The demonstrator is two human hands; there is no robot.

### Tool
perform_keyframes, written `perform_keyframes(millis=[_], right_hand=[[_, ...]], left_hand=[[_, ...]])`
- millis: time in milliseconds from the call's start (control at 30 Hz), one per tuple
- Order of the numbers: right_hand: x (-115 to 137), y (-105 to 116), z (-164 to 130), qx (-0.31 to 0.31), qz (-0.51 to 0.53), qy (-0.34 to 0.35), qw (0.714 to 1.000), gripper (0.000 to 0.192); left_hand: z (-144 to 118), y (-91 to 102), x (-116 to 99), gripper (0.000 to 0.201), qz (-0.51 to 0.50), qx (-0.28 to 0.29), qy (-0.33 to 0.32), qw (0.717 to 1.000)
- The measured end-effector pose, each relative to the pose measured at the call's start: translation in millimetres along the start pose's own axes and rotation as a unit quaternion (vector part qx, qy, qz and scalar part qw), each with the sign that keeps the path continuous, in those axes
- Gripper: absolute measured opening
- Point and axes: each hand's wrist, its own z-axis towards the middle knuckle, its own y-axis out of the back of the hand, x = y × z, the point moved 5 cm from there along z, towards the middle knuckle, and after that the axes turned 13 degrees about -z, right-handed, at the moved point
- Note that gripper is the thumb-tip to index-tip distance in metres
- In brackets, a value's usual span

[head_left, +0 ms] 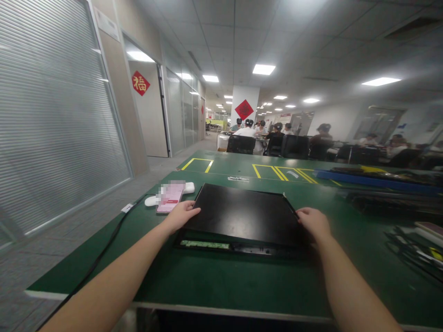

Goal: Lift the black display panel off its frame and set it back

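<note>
A black flat screen panel (245, 212) lies in front of me over a dark frame (256, 250). Along the near edge of that frame a green circuit board strip (205, 244) shows. My left hand (180, 215) grips the panel's left edge, thumb on top and fingers partly hidden beneath. On the opposite side my right hand (314, 223) is closed on the right edge, its fingertips hidden at the rim. Just beyond my left hand a phone (170, 198) rests on white objects, part of it blurred out.
The green table (221, 286) carries yellow tape marks (273, 171). A blue tray (377, 180) with dark parts stands at the right, and cables (411, 251) lie nearer. A black cable (114, 240) crosses the left side. Several people sit beyond black chairs (241, 144).
</note>
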Motion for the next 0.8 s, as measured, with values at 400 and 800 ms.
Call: perform_keyframes(millis=[400,800], right_hand=[[4,2,-2,-0.006,0.007,0.009,1.000,0.033],[3,1,-2,0.001,0.018,0.001,1.000,0.031]], left_hand=[[5,7.3,-1,0.027,0.067,-0.044,-0.010,0.997],[8,12.6,1,0.035,-0.025,-0.058,-0.015,0.998]])
